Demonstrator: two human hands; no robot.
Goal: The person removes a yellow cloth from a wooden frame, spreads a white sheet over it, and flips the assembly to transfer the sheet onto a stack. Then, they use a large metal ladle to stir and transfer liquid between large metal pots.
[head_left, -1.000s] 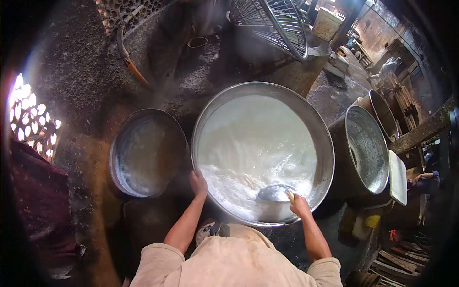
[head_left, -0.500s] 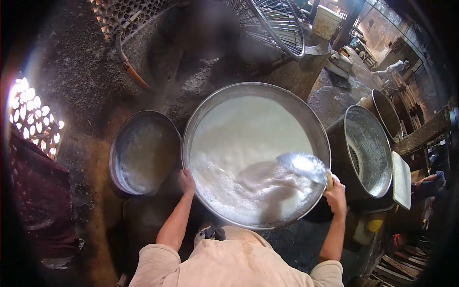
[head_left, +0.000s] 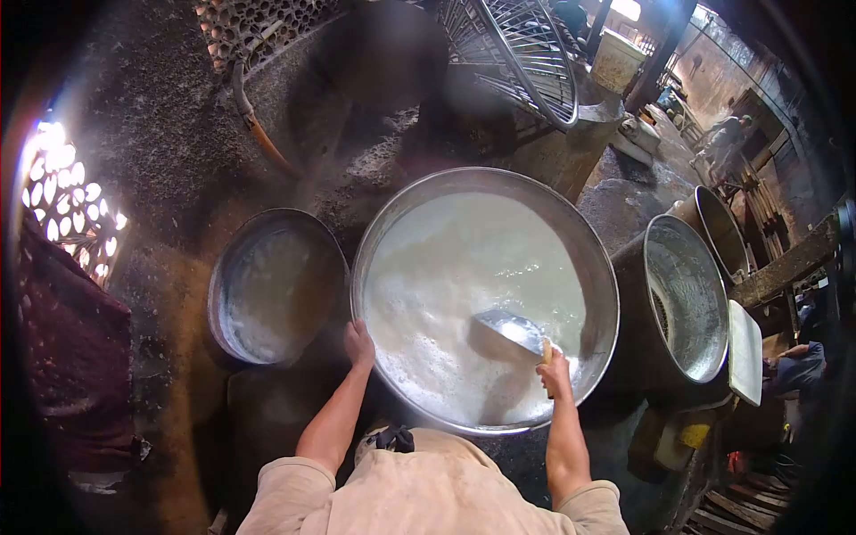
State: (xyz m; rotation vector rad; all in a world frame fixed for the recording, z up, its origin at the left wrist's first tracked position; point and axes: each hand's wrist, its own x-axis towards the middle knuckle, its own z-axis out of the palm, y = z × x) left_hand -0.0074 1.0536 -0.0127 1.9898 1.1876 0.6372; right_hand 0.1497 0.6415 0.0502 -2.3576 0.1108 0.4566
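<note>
A wide round metal vat [head_left: 599, 259] stands right in front of me, holding milky white liquid [head_left: 468, 254] with foam toward the near left. My left hand [head_left: 358, 344] grips the vat's near left rim. Closed round a wooden handle, my right hand [head_left: 555, 374] holds a metal scoop [head_left: 508, 328] over the near right of the vat. The shiny blade points to the left, low over the liquid, with a dark shadow beside it.
Left of the vat sits a smaller metal tub [head_left: 283, 299] with cloudy liquid. A deep metal pot [head_left: 687, 299] stands close on the right, a white slab [head_left: 745, 352] beside it. Farther back are a large wire basket [head_left: 526, 58], an orange-tipped hose [head_left: 263, 138] and a person [head_left: 724, 141].
My right hand has brought the scoop from the vat's right edge leftward and nearer to me. The liquid's rippled surface looks calmer. My left hand stays on the rim.
</note>
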